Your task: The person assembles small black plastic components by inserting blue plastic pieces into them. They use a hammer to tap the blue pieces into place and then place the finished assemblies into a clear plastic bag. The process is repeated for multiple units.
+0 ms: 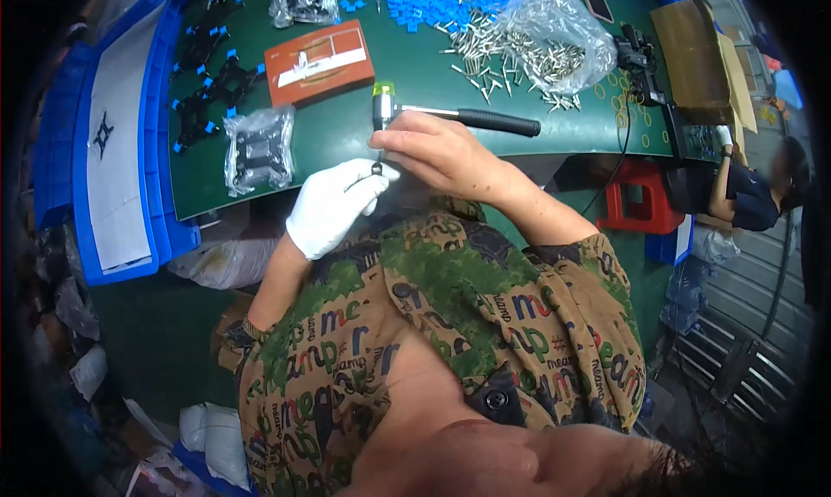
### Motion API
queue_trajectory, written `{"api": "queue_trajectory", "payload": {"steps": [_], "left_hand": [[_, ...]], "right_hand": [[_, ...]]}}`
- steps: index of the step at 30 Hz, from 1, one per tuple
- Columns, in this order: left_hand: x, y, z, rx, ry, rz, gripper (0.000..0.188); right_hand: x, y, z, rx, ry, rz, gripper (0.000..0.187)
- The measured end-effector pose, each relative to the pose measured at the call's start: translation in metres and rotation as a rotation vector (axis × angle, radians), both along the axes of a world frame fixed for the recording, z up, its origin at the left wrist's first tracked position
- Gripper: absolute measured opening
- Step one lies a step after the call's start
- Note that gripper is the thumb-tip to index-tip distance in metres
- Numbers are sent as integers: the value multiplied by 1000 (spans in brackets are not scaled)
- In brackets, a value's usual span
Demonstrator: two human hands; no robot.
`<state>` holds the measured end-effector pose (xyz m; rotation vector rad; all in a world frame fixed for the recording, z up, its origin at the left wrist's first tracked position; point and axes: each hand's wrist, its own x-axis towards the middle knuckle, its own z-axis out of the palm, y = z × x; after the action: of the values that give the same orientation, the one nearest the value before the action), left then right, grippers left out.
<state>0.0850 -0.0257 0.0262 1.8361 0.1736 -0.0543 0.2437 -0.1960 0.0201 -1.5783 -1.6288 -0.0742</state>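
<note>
One white-gloved left hand (334, 206), seen remotely through my head view, pinches a small, dark, rounded piece (376, 169) at its fingertips, by the edge of the green tabletop (338, 133); the bare right hand (443, 158) has fingers close together (whether they grip anything, I cannot tell). If the glove slips, I could lose the piece over the edge; a stray knuckle could knock the metal-shafted, black-handled mallet (472, 119)

Bright, fairly even light covers the green table (333, 138), leaving a pale sheen toward its front edge; the gloved left hand (333, 207) looks nearly washed out; glints speckle the clear bag (558, 34) near the far right corner; shade lies under the front edge; fisheye distortion bows the blue bin (164, 159); the rim blurs into black.
</note>
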Motion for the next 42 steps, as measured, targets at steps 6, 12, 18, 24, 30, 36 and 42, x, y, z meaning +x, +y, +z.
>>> {"api": "queue_trajectory", "payload": {"steps": [6, 12, 18, 24, 30, 36, 42], "left_hand": [[-13, 7, 11, 22, 87, -44, 26], [-15, 14, 1, 203, -6, -129, 25], [-22, 8, -2, 22, 130, -117, 22], [-27, 7, -10, -130, 206, -93, 21], [-32, 6, -10, -37, 82, -44, 22], [-34, 8, -14, 68, -14, -34, 25], [-38, 5, -22, -154, 90, -10, 25]], "right_hand": [[-7, 2, -4, -55, -120, 38, 30], [-15, 0, -13, -39, -137, 19, 28], [-19, 0, -20, -61, -158, 43, 26], [-28, 2, -33, -34, -152, 8, 27], [-39, 10, -34, 29, -77, -57, 29], [-45, 10, -39, 21, -47, -116, 26], [-57, 9, -58, 50, 57, -157, 26]]}}
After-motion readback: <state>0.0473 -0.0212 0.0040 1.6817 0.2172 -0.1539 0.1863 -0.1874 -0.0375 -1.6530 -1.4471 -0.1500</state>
